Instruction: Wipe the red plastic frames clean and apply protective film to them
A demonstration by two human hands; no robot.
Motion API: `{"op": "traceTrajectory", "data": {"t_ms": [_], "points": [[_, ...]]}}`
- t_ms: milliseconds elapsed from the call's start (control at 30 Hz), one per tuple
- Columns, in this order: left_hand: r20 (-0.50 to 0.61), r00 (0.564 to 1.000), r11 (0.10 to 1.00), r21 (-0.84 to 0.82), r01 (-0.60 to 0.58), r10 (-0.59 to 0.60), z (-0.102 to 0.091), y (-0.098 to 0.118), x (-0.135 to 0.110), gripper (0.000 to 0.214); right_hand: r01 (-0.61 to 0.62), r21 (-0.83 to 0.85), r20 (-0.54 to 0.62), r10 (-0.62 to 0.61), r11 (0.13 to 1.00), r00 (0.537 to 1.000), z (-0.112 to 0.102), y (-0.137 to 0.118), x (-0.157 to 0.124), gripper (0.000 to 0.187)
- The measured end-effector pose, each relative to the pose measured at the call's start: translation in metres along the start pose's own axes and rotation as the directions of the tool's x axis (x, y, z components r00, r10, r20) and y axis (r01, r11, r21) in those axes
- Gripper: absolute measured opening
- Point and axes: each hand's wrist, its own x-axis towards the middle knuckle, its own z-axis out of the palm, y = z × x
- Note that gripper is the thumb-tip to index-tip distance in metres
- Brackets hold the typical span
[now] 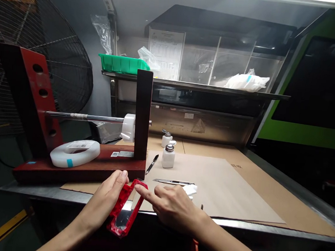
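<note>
My left hand (107, 196) is closed round the left side of a red plastic frame (117, 211) with a long clear window, held tilted in front of the table edge. My right hand (175, 204) has its index finger stretched out, its tip touching the frame's upper end. The other fingers of that hand are loosely curled, with nothing visible in them; its palm is hidden. Just beyond my right hand lie a slim metal craft knife (174, 182) and a crumpled white wipe (190, 189). A black pen (152, 164) rests farther back.
Two white dispenser bottles (168, 158) stand on the brown cardboard (232, 189). At left, a dark red stand (143, 115) carries a tape roll (128, 128) on its rod; another roll (75, 153) lies on its base. A green bin (122, 64) sits on the shelf, and a large fan (73, 66) is behind.
</note>
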Motion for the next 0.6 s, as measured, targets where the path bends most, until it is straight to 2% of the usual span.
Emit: {"op": "traceTrajectory", "data": {"t_ms": [100, 300, 333, 400, 433, 500, 567, 600], "points": [[0.001, 1.000, 1.000, -0.002, -0.010, 0.010, 0.002, 0.002, -0.007, 0.042, -0.026, -0.008, 0.042, 0.027, 1.000, 0.999, 0.000, -0.007, -0.001, 0.058], [-0.003, 1.000, 0.997, -0.068, 0.020, -0.021, 0.007, 0.000, -0.012, 0.041, -0.117, 0.064, 0.039, 0.114, 0.991, 0.993, -0.004, -0.014, -0.002, 0.056], [-0.008, 0.999, 0.995, -0.091, 0.034, -0.035, 0.007, -0.002, -0.011, 0.041, -0.124, 0.114, 0.028, 0.122, 0.986, 0.992, -0.005, -0.015, -0.003, 0.056], [-0.017, 0.997, 0.985, -0.154, 0.076, -0.080, 0.007, -0.004, -0.012, 0.040, -0.150, 0.322, -0.014, 0.163, 0.935, 0.987, -0.006, -0.015, -0.006, 0.057], [-0.020, 0.993, 0.975, -0.196, 0.107, -0.113, 0.007, -0.005, -0.013, 0.040, -0.185, 0.465, -0.042, 0.230, 0.866, 0.972, -0.006, -0.015, -0.008, 0.057], [-0.003, 0.978, 0.935, -0.297, 0.196, -0.206, 0.009, -0.005, -0.018, 0.038, -0.263, 0.744, -0.023, 0.418, 0.614, 0.908, -0.003, -0.016, -0.012, 0.051], [0.065, 0.955, 0.875, -0.386, 0.293, -0.291, 0.016, -0.005, -0.028, 0.038, -0.311, 0.897, 0.107, 0.529, 0.313, 0.842, 0.004, -0.018, -0.014, 0.045], [0.126, 0.938, 0.834, -0.431, 0.345, -0.323, 0.021, -0.005, -0.034, 0.037, -0.318, 0.930, 0.180, 0.528, 0.184, 0.830, 0.008, -0.020, -0.015, 0.043]]}}
